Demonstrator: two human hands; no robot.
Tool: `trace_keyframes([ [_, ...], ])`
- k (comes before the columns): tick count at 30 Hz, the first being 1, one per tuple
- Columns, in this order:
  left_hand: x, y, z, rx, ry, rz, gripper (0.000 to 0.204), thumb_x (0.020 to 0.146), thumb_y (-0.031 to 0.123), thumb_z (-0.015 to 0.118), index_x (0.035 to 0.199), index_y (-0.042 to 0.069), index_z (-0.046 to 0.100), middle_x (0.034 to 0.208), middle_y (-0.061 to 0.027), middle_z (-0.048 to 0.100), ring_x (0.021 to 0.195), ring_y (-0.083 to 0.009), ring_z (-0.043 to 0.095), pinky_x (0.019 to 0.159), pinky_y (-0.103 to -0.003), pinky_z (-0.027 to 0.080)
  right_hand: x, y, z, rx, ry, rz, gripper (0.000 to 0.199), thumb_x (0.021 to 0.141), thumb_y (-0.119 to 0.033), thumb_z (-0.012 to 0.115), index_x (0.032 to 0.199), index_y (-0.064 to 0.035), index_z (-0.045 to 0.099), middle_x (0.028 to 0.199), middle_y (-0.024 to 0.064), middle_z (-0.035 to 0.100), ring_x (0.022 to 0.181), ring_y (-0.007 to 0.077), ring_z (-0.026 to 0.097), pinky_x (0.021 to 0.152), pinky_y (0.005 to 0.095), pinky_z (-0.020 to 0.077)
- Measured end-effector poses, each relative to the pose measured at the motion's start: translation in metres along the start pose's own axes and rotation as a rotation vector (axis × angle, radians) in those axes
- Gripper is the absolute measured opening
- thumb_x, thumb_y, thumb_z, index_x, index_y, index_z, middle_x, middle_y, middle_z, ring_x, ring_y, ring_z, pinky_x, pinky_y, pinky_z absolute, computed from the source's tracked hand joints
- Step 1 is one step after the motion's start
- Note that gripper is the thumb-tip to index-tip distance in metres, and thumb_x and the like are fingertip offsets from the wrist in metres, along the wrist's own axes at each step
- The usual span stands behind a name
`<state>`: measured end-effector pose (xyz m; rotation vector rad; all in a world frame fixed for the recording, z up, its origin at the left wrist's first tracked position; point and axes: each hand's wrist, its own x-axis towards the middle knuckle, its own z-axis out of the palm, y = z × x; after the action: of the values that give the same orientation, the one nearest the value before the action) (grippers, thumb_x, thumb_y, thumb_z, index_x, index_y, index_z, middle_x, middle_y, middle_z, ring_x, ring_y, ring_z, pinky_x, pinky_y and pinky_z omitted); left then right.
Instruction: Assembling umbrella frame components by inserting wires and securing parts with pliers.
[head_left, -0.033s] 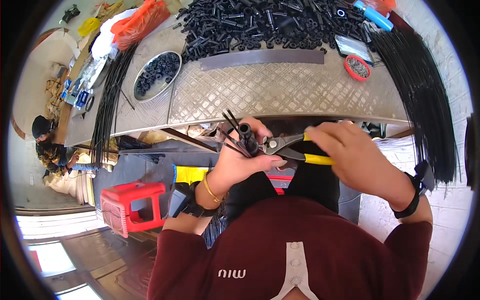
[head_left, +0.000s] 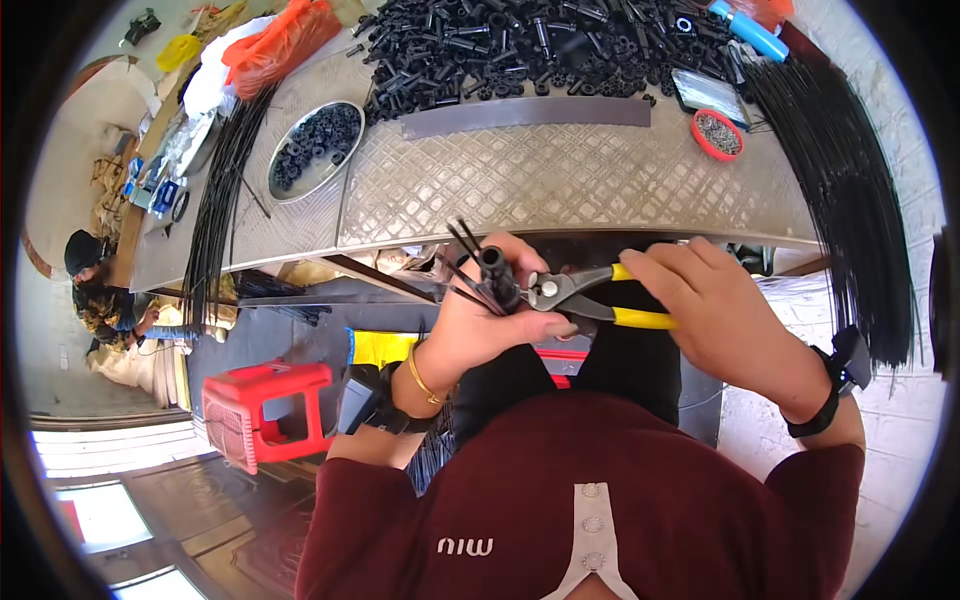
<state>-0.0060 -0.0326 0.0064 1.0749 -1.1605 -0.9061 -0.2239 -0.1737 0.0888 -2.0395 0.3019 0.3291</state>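
Observation:
My left hand (head_left: 470,325) is closed around a black tubular part (head_left: 492,262), its round open end facing up. Several thin black rods (head_left: 463,240) stick out beside it and are gripped in the same hand. My right hand (head_left: 710,305) is wrapped round the yellow handles of a pair of pliers (head_left: 580,297). The pliers' metal jaws meet the side of the black part, close to my left thumb and fingers. What lies between the jaws is too small to make out. Both hands are above my lap, just off the table's front edge.
On the metal table (head_left: 520,190) lie a heap of black parts (head_left: 530,50), a flat dark strip (head_left: 525,117), a tray of small black pieces (head_left: 316,150), a red dish of small metal bits (head_left: 717,135) and bundles of long black rods (head_left: 830,170). A red stool (head_left: 268,405) is at left.
My right hand and the pliers have shifted very slightly to the right. My left hand keeps its hold on the black part.

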Motion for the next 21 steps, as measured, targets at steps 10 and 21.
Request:
trace_keyframes([
  [10,0.001,0.008,0.007,-0.141,-0.177,-0.122,0.059,0.052,0.013,0.09,0.097,0.009,0.051,0.076,0.0046,0.049,0.065,-0.0029,0.044,0.057,-0.019,0.037,0.005,0.084,0.072,1.439,-0.688,0.046,0.021,0.086,-0.013,0.05,0.099,0.0007,0.042,0.065,0.0197,0.059,0.045,0.0237,0.058,0.04,0.0308,0.0485],
  [21,0.01,0.004,0.004,0.008,-0.12,-0.012,0.048,0.056,0.006,0.086,0.09,0.009,0.052,0.084,0.0028,0.047,0.076,-0.0053,0.043,0.066,-0.021,0.037,0.003,0.025,0.031,-0.441,0.395,-0.179,0.057,0.071,-0.002,0.056,0.126,-0.0052,0.042,0.104,0.0153,0.056,0.092,0.0321,0.056,0.079,0.0365,0.0452],
])
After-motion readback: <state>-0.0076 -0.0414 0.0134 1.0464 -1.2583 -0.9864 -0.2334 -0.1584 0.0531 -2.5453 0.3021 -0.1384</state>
